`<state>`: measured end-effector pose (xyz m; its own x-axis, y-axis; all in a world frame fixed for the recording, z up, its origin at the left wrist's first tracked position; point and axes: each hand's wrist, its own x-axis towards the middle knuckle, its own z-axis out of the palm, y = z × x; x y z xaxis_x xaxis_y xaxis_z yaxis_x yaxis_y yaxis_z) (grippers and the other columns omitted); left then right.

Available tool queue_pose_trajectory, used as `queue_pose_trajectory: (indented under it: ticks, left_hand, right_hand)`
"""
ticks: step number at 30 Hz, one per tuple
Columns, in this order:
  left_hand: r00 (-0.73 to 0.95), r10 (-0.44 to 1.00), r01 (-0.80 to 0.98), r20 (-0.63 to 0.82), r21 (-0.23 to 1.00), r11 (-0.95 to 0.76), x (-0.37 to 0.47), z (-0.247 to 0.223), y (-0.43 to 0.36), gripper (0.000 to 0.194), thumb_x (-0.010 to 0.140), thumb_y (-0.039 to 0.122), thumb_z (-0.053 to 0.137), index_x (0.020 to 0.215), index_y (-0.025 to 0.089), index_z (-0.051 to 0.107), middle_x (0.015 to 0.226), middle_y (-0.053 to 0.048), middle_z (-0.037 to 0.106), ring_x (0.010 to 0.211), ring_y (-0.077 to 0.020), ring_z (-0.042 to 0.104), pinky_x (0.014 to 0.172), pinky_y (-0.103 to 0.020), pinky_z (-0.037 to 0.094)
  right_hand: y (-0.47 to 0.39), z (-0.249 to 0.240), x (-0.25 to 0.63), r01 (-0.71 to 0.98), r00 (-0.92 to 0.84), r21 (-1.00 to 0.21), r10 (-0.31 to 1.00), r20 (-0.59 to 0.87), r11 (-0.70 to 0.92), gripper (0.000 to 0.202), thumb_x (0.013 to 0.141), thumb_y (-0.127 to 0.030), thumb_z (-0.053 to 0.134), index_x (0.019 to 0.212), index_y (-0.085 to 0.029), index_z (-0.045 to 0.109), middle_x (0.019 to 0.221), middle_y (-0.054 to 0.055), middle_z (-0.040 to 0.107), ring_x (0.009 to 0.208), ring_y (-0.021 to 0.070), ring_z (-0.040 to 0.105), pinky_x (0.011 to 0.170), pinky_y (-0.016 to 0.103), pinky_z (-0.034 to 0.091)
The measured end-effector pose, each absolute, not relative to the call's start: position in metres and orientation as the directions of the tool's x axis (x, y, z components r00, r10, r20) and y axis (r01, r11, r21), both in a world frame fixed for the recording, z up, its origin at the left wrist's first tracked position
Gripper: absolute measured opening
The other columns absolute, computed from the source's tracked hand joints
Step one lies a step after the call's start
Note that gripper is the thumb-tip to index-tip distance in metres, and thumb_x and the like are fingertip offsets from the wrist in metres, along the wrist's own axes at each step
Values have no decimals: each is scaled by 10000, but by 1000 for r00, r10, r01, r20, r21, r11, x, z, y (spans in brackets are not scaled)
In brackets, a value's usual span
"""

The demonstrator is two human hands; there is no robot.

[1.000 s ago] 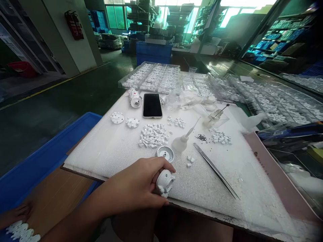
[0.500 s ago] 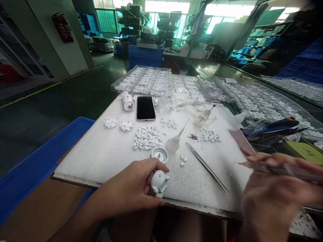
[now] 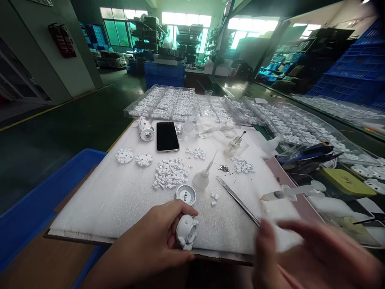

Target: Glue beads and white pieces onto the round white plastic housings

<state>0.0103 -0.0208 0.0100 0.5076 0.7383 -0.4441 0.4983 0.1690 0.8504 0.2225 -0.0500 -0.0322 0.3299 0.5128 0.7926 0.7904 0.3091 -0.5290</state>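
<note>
Head view, left hand: is grasping the white part, index finger curling over its top, thumb lying beneath it
White part: is sitting in that grip at the near edge of the white board, its opening facing about 3 o'clock
Right hand: is showing blurred at the part's 3 o'clock, thumb and fingers spreading apart, released
Tweezers: are lying at 2 o'clock, their near end running behind the right thumb; whether the two are touching, cannot tell
Syringe: is showing beyond the right hand, between 2 and 3 o'clock, over the edge of the pink box
Round dish: is lying at 12 o'clock, just beside the left hand
Bottle: is standing between 12 and 1 o'clock
Phone: is lying farther out, between 11 and 12 o'clock
</note>
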Motion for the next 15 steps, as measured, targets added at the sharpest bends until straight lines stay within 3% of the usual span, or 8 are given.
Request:
queue_pose_trajectory:
  ticks: [2,5,11,13,15]
  left_hand:
    - [514,744,496,-427,856,148,11,10,-20,513,728,220,759,1214,247,594,690,88,456,635,-115,468,564,-223,332]
    - [522,738,497,-428,856,145,11,7,-20,507,723,190,743,1204,238,592,693,86,469,635,-114,467,568,-218,336]
    - [596,728,448,-339,893,48,8,-15,-18,516,707,195,729,1193,213,557,635,91,454,568,-108,447,526,-202,343]
    - [612,727,430,-310,903,24,8,-19,-19,518,703,209,729,1192,218,558,637,86,454,554,-107,446,512,-198,349]
    - [585,748,435,-314,900,37,9,-20,-20,518,695,214,726,1189,229,571,671,72,475,559,-103,447,518,-198,357]
  right_hand:
    - [-40,-24,209,822,173,-478,665,727,308,442,907,-360,659,1298,-209,520,1123,116,579,886,242,600,746,398,522]
    - [-27,-19,209,883,59,-392,768,638,257,332,985,-410,521,1226,-184,552,1170,122,595,905,229,610,746,376,531]
    - [-37,-43,229,995,99,-76,877,469,-71,244,995,-249,423,1135,-146,594,1006,111,659,890,284,643,715,428,558]
    - [-41,-45,231,997,72,0,893,443,-80,283,959,-143,403,1156,-145,607,1003,111,657,820,258,661,650,386,569]
    - [-46,-37,235,1000,12,0,882,471,-13,351,949,-126,378,1224,-145,596,1050,127,645,756,227,671,571,332,565]
